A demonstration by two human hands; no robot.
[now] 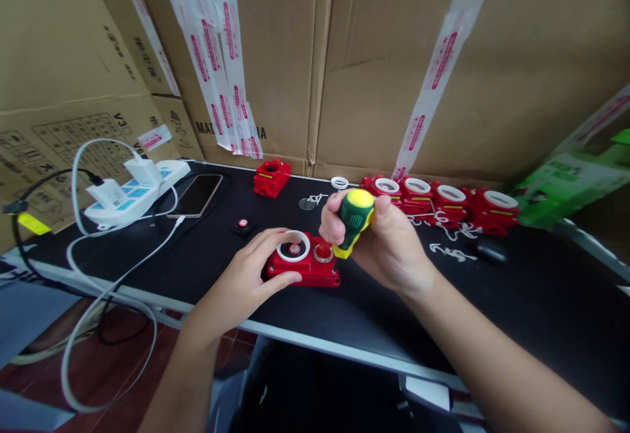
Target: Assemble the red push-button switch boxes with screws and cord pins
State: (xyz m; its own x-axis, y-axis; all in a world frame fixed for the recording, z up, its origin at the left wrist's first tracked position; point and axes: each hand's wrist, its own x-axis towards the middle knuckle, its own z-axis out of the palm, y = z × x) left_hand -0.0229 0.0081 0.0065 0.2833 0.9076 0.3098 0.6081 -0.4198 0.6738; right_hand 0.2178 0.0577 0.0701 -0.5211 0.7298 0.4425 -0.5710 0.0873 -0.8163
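Note:
A red housing with a white ring and a second round opening lies on the black table before me. My left hand grips its left end, thumb along the front and fingers over the back. In my right hand is a screwdriver with a green and yellow handle, held upright over the housing's right end. Its tip points down near a corner screw; whether it sits in the screw I cannot tell. A small black piece with a red and white centre lies behind my left hand.
Several red housings with white rings line the back right, with white cords. Another red housing, a loose white ring and a clear disc lie behind. A phone and power strip with cables are left; cardboard stands behind.

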